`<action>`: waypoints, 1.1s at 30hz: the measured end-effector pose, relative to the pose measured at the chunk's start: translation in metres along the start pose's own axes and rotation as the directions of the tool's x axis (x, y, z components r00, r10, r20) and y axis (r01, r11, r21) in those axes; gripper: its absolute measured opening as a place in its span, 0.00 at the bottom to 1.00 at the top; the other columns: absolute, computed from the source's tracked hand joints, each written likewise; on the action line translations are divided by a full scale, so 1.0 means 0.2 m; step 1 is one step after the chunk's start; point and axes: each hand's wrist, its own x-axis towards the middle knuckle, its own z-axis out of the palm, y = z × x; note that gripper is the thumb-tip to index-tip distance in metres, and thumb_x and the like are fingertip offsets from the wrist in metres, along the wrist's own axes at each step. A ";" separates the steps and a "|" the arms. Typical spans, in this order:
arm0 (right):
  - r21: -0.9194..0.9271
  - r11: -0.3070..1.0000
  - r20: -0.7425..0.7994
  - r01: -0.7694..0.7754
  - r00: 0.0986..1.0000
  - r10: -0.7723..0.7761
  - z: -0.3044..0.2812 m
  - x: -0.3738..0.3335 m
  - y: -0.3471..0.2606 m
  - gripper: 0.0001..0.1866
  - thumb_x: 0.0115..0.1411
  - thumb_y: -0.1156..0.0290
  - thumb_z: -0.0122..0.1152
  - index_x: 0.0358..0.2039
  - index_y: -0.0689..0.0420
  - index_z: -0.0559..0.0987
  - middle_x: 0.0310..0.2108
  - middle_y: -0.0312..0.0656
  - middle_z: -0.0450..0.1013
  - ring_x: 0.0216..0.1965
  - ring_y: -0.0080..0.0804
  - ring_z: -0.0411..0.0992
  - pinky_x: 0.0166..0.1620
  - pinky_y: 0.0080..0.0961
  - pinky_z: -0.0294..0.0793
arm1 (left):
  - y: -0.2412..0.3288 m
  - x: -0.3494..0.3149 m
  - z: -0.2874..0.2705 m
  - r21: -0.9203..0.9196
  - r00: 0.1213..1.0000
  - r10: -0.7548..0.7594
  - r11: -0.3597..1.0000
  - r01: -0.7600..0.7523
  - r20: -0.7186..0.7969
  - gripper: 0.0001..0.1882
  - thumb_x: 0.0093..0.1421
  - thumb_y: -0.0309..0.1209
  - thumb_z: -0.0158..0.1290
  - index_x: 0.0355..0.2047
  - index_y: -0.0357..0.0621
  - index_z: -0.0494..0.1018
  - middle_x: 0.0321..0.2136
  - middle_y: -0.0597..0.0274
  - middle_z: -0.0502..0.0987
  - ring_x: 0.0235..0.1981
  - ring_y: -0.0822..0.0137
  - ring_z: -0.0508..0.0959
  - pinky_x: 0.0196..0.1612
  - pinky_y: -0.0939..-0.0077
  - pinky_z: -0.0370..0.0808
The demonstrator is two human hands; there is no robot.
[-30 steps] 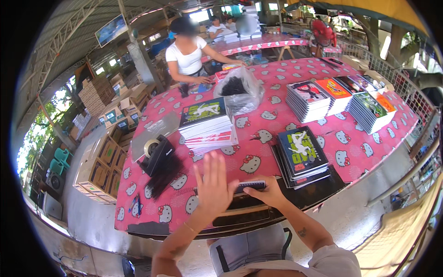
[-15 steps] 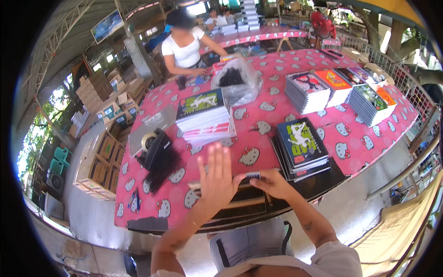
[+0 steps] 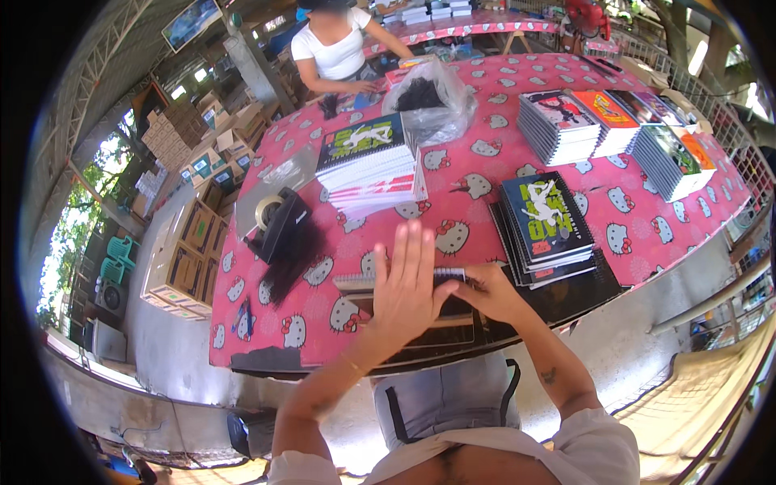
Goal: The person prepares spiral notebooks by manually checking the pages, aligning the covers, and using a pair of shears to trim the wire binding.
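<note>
A spiral-bound notebook (image 3: pixel 352 284) is at the table's near edge, its coil side facing away from me; my arms and hands hide part of it. My left hand (image 3: pixel 404 284) lies flat across it, fingers stretched out and pointing away. At the coil's right end, my right hand (image 3: pixel 490 293) pinches the notebook between thumb and fingers. A short pile of dark-covered spiral notebooks (image 3: pixel 547 218) sits just right of my right hand. Beyond my left hand rises a taller notebook stack (image 3: pixel 368 153) with a green-lettered cover on top.
Left on the pink patterned tablecloth (image 3: pixel 477 234) stand a black tape dispenser (image 3: pixel 284 226) and a heap of thin black strands (image 3: pixel 283 279). A clear plastic bag (image 3: pixel 440 109) holds black material. More notebook stacks (image 3: pixel 558 129) are at the right. A person (image 3: pixel 335 52) works across the table.
The view has tilted down, so the table appears higher in the picture. My left hand stays flat on the notebook and my right hand keeps its pinch; more of the coil edge shows.
</note>
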 end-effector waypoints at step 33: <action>-0.136 0.970 -0.153 0.202 0.963 -0.222 -0.01 0.07 -0.26 0.11 0.59 0.76 0.68 0.42 0.62 0.78 0.32 0.44 0.76 0.28 0.33 0.77 0.34 0.26 0.75 | -0.24 0.07 -0.29 -0.560 0.981 0.163 0.825 -0.076 0.108 0.09 0.58 0.24 0.60 0.40 0.40 0.79 0.31 0.52 0.81 0.34 0.48 0.80 0.41 0.54 0.73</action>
